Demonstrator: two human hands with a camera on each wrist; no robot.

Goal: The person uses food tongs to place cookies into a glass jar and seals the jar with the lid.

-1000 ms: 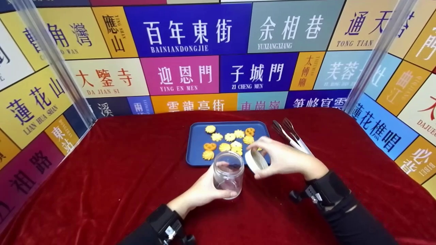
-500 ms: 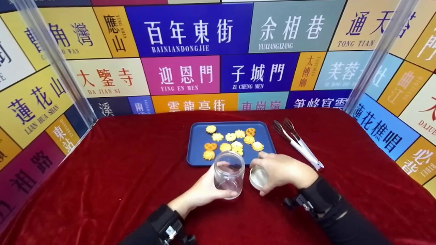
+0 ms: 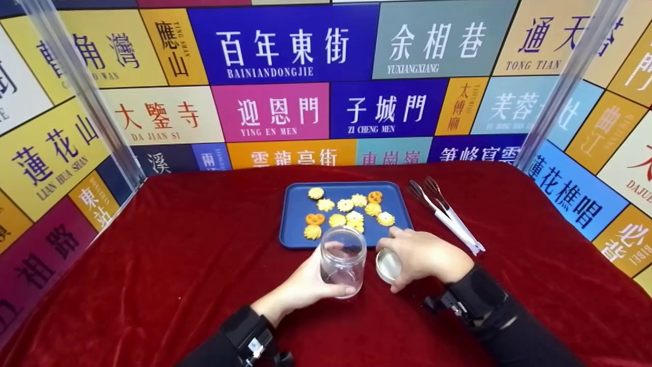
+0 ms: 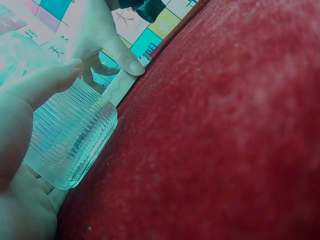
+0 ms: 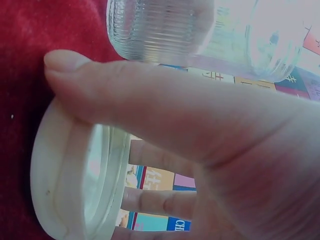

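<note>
A clear glass jar [image 3: 342,267] with ribbed lower walls stands without its lid at the front of the tray. My left hand [image 3: 303,279] grips it round the side, thumb across the front. To the right of the jar, my right hand [image 3: 425,255] holds a pale round lid [image 3: 389,266] by its rim, thumb on the near side and fingers beyond. The lid's hollow inside faces up in the head view. From the left wrist, the lid [image 4: 118,88] appears low against the red cloth; in the right wrist view its rim [image 5: 62,180] sits under the thumb.
Behind the jar lies a blue tray [image 3: 297,204] bearing several yellow flower-shaped cookies [image 3: 345,205] and pretzel-shaped ones [image 3: 315,219]. White-handled tongs [image 3: 453,221] lie right of the tray on the red cloth [image 3: 204,255]. Clear posts [image 3: 552,97] rise at the back corners before a lettered wall.
My right hand has lowered the lid toward the cloth and nearer me, uncovering a cookie and the tongs' handles. Over the last half second it shifts only slightly right. The left hand and jar stay put.
</note>
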